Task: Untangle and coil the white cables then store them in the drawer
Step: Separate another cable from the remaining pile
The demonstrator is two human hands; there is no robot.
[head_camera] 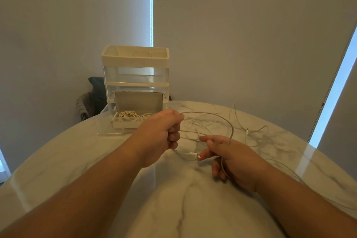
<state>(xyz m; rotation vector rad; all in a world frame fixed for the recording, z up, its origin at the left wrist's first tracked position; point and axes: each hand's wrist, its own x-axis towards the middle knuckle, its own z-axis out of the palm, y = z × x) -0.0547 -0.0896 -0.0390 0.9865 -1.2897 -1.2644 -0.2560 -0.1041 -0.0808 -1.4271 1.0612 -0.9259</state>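
My left hand (164, 133) is curled into a fist around loops of a white cable (212, 117) above the marble table (173, 199). My right hand (229, 157) pinches the same cable near its white plug (195, 155), and a strand runs across its palm. A second white cable (249, 129) lies loose on the table to the right. The bottom drawer (108, 127) of a clear organizer (135, 75) is pulled out, holding a small open box (135, 120) with coiled white cables (129, 115) inside.
The organizer stands at the table's far edge against a grey wall. A chair with dark clothing (92, 98) shows behind the table at left. Bright window strips (334, 87) run along the right.
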